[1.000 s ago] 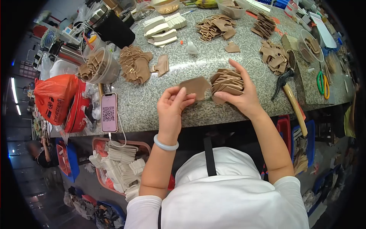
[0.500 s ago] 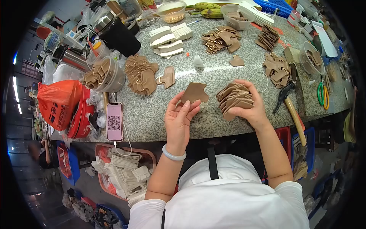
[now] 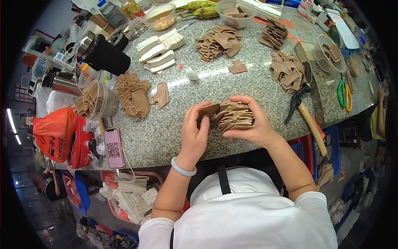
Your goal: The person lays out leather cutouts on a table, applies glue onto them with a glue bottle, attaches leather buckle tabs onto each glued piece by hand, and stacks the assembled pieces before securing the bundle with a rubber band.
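My right hand [image 3: 260,129] is wrapped round a thick stack of brown leather-like pieces [image 3: 235,117], its cut edges turned up toward me. Between the thumb and fingers of my left hand [image 3: 194,133] is a single brown leather-like piece [image 3: 210,110], held close against the stack's left side; whether it touches cannot be told. Both hands are above the front of the speckled stone table [image 3: 174,143]. Beyond them lie one loose brown piece [image 3: 238,67] and a small white bottle [image 3: 192,74]. Another piece with a metal loop [image 3: 161,95] lies to the left.
Brown piles lie at left [image 3: 132,95], back [image 3: 218,42] and right [image 3: 287,72], near white strips [image 3: 159,50]. A hammer [image 3: 311,126] and scissors [image 3: 345,93] are on the right. A phone [image 3: 113,148], red bag [image 3: 58,135] and black tumbler [image 3: 105,54] stand left.
My left hand has brought its single piece to the side of the stack. My right hand has turned the stack and moved toward the left hand. The camera view has shifted a little.
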The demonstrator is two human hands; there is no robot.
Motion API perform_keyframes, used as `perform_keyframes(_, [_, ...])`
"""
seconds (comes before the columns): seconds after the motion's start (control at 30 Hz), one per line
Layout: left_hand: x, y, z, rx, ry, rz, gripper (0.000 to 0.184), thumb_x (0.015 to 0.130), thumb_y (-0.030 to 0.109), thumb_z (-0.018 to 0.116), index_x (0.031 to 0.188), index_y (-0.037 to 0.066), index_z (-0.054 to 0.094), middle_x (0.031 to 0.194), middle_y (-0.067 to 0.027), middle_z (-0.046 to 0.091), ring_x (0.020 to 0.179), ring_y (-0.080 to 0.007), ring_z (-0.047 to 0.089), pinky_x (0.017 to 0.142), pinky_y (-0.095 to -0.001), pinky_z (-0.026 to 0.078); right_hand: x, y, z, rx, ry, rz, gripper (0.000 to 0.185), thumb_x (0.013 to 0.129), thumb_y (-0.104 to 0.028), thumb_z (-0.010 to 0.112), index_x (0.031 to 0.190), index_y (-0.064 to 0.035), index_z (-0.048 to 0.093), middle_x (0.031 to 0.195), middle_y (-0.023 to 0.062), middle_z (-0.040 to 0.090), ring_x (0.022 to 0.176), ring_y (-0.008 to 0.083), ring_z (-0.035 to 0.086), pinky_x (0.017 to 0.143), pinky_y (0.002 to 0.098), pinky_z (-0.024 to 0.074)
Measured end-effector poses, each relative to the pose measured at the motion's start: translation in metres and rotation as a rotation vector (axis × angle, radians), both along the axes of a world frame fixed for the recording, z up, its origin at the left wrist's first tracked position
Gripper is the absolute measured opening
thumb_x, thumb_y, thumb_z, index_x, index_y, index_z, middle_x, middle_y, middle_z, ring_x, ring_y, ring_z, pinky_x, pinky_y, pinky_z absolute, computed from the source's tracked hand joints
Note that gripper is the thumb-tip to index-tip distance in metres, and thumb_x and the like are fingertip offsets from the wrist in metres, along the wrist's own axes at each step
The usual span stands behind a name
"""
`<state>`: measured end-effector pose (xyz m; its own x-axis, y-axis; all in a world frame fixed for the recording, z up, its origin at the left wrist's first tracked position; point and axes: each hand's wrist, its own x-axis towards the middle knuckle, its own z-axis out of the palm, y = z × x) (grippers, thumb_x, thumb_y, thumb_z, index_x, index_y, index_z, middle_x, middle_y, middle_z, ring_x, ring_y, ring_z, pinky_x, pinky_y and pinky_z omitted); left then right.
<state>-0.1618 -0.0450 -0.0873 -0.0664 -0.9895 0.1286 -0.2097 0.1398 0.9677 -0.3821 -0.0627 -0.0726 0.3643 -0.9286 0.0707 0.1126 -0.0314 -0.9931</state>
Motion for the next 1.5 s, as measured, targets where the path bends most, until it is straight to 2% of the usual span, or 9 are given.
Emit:
perform_keyframes(0.07, [-0.005, 0.004, 0.012, 0.08, 0.269, -0.037, 0.045, 0.114, 0.014, 0.05, 0.157, 0.001, 0.045, 0.147, -0.0164, 0.057, 0.135, -0.0225, 0.057, 0.115, -0.0372, 0.045, 0.001, -0.001, -0.007, -0.15, 0.136, 0.002, 0.102, 0.073, -0.01, 0.1, 0.156, -0.0039, 0.041, 0.146, 0.0131, 0.06, 0.127, 0.0207, 0.066, 0.106, 0.0357, 0.0569])
perform_keyframes(0.4, [-0.017, 0.009, 0.008, 0.047, 0.269, 0.003, 0.051, 0.114, 0.015, 0.048, 0.162, 0.001, 0.038, 0.152, -0.019, 0.053, 0.142, -0.0251, 0.052, 0.119, -0.0385, 0.041, 0.01, 0.0, -0.008, -0.437, 0.248, -0.011, 0.142, 0.07, -0.017, 0.102, 0.172, -0.0076, 0.004, 0.158, 0.0213, 0.05, 0.136, 0.0306, 0.061, 0.113, 0.0421, 0.0526])
perform_keyframes(0.67, [-0.012, 0.01, 0.0, -0.008, 0.15, -0.011, 0.042, 0.109, 0.008, 0.058, 0.15, -0.002, 0.054, 0.147, -0.0191, 0.059, 0.134, -0.0281, 0.061, 0.112, -0.0392, 0.049, 0.012, 0.001, -0.013, -0.36, 0.183, -0.006, 0.145, 0.07, -0.016, 0.102, 0.172, -0.0073, 0.0, 0.161, 0.0227, 0.046, 0.142, 0.0309, 0.056, 0.117, 0.0426, 0.0492])
perform_keyframes(1.0, [-0.004, 0.016, 0.003, -0.04, 0.034, 0.042, 0.043, 0.107, -0.003, 0.052, 0.149, 0.002, 0.057, 0.133, -0.0166, 0.069, 0.122, -0.025, 0.069, 0.105, -0.0363, 0.053, 0.01, 0.003, -0.007, -0.413, 0.257, 0.027, 0.145, 0.069, -0.017, 0.102, 0.173, -0.0085, 0.001, 0.162, 0.0226, 0.046, 0.145, 0.0325, 0.053, 0.118, 0.0434, 0.047])
perform_keyframes(1.27, [-0.008, 0.011, 0.026, 0.134, 0.444, -0.286, 0.066, 0.111, 0.012, 0.045, 0.17, 0.004, 0.018, 0.154, -0.0214, 0.05, 0.14, -0.0275, 0.052, 0.12, -0.0414, 0.041, 0.011, 0.003, -0.007, -0.456, 0.249, 0.065, 0.139, 0.068, -0.019, 0.101, 0.171, -0.0051, 0.009, 0.164, 0.0208, 0.046, 0.141, 0.037, 0.058, 0.117, 0.044, 0.0483])
perform_keyframes(1.3, [-0.009, 0.01, 0.02, 0.1, 0.396, -0.322, 0.091, 0.105, 0.029, 0.068, 0.171, 0.004, 0.011, 0.159, -0.0241, 0.042, 0.144, -0.0318, 0.049, 0.121, -0.0452, 0.04, 0.011, 0.002, -0.007, -0.459, 0.25, 0.057, 0.139, 0.068, -0.018, 0.101, 0.171, -0.0049, 0.01, 0.164, 0.0215, 0.045, 0.141, 0.0374, 0.057, 0.117, 0.0442, 0.0481])
perform_keyframes(1.4, [-0.016, 0.018, 0.015, -0.114, -0.058, -0.254, 0.135, 0.074, 0.042, 0.099, 0.17, 0.004, 0.013, 0.155, -0.0248, 0.045, 0.141, -0.0337, 0.052, 0.119, -0.0463, 0.043, 0.014, -0.001, -0.001, -0.623, 0.371, 0.053, 0.131, 0.071, -0.014, 0.097, 0.171, -0.0043, 0.012, 0.164, 0.0242, 0.042, 0.147, 0.0405, 0.048, 0.119, 0.0483, 0.0457])
perform_keyframes(1.47, [-0.02, 0.018, 0.011, 0.093, 0.17, -0.152, 0.128, 0.075, 0.034, 0.099, 0.169, 0.004, 0.018, 0.152, -0.0229, 0.048, 0.136, -0.0328, 0.057, 0.112, -0.0452, 0.05, 0.016, -0.004, -0.004, -0.71, 0.434, 0.063, 0.131, 0.071, -0.014, 0.097, 0.17, -0.0042, 0.013, 0.167, 0.0243, 0.036, 0.147, 0.042, 0.046, 0.12, 0.0503, 0.0444])
perform_keyframes(1.5, [-0.021, 0.019, 0.017, 0.093, 0.178, -0.126, 0.117, 0.077, 0.016, 0.098, 0.166, 0.004, 0.024, 0.15, -0.016, 0.051, 0.133, -0.0256, 0.06, 0.109, -0.0385, 0.055, 0.019, -0.004, -0.003, -0.672, 0.378, 0.063, 0.136, 0.069, -0.015, 0.098, 0.171, -0.0058, 0.009, 0.17, 0.0243, 0.029, 0.149, 0.0417, 0.045, 0.12, 0.0504, 0.0443])
